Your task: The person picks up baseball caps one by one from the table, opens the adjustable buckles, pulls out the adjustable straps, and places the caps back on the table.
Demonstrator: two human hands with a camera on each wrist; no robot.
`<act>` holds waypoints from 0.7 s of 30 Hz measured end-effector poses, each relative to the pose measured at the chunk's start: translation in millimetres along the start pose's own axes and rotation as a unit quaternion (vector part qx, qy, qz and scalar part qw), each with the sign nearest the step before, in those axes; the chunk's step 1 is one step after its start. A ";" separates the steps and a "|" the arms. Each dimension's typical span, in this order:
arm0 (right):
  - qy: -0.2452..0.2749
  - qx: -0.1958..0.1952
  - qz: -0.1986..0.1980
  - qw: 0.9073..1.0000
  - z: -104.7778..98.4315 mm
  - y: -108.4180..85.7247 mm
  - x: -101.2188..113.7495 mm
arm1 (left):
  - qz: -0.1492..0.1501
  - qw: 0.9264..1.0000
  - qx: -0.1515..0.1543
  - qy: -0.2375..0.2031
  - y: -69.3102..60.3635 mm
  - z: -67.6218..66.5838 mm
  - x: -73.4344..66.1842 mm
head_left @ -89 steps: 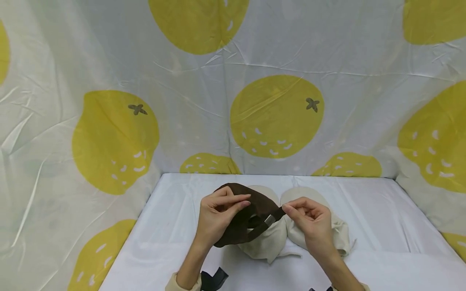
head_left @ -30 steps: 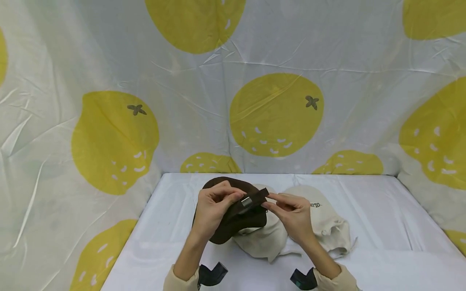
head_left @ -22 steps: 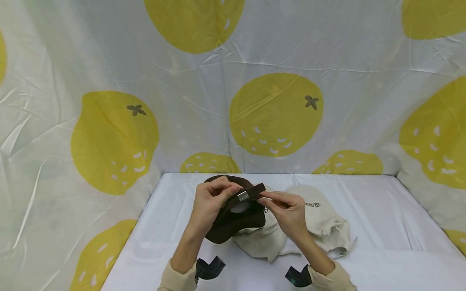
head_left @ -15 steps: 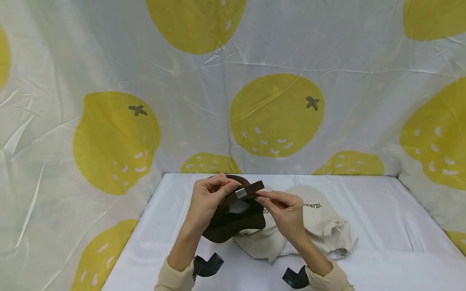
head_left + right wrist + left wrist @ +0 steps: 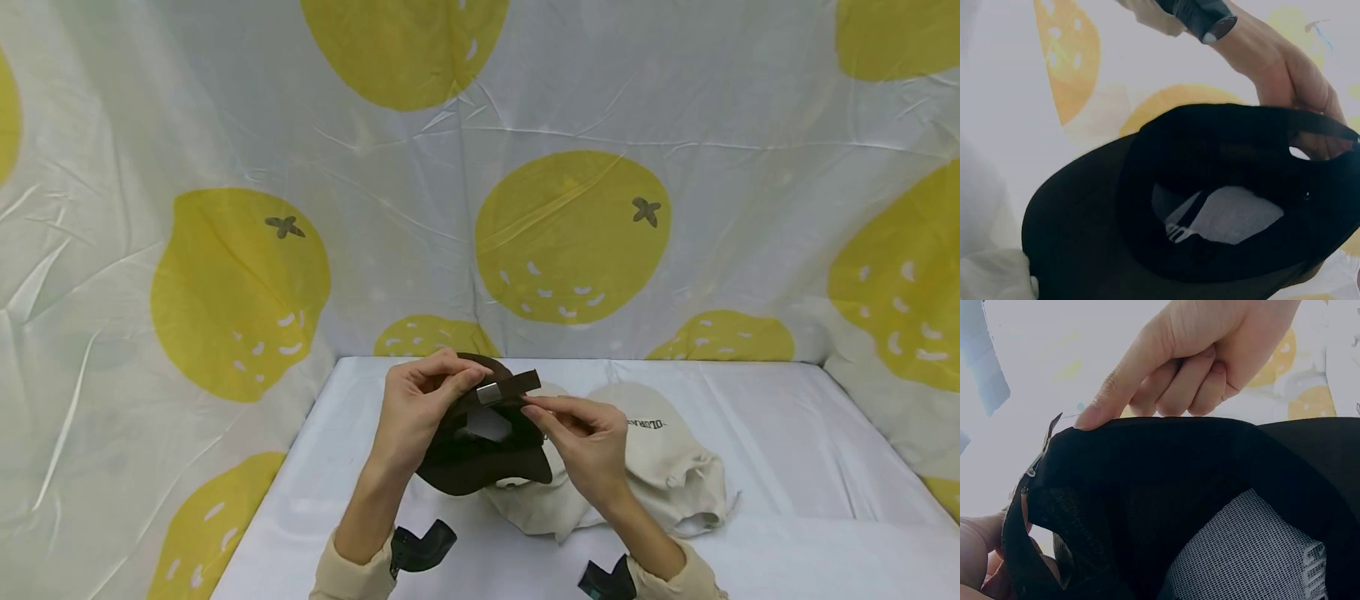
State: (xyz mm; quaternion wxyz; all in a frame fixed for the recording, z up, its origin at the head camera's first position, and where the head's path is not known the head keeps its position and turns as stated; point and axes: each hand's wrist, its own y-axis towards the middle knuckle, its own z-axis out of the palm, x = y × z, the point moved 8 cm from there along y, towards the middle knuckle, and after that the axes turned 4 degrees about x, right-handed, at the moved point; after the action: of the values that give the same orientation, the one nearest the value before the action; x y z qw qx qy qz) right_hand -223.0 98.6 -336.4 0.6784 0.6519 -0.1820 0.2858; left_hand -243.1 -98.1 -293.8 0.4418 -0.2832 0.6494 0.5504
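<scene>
Pinching curved brown cap [image 5: 483, 463], shiny buckle [image 5: 489, 393], white mesh [image 5: 1244, 544]

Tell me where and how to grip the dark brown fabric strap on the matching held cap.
Probably best: pinch the dark brown fabric strap flat between thumb and forefinger at its free end, coming from the person's right. That end juts rightward past the silver metal buckle, while the left hand occupies the other side.

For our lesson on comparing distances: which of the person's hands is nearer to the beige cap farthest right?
Right. The right hand overlaps the left side of that beige cap in the head view; the left hand is farther left, holding the brown cap.
</scene>
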 end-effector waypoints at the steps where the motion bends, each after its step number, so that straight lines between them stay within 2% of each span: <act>1: 0.002 -0.002 -0.006 1.000 0.2 0.5 2.2 | 0.003 1.000 -0.001 0.001 -0.3 0.5 -2.0; 9: 0.009 -0.030 -0.036 0.999 -0.3 4.0 15.7 | 0.025 1.000 -0.004 0.005 -0.5 3.7 -14.8; 21: 0.033 -0.011 -0.041 0.999 2.5 9.3 28.2 | 0.053 0.999 -0.004 0.007 2.2 4.8 -28.3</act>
State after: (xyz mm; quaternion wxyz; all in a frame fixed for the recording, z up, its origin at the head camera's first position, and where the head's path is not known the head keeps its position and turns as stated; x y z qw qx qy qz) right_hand -206.7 100.2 -311.5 0.7023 0.6416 -0.1358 0.2769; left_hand -231.0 -96.3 -267.7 0.4062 -0.2538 0.6641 0.5740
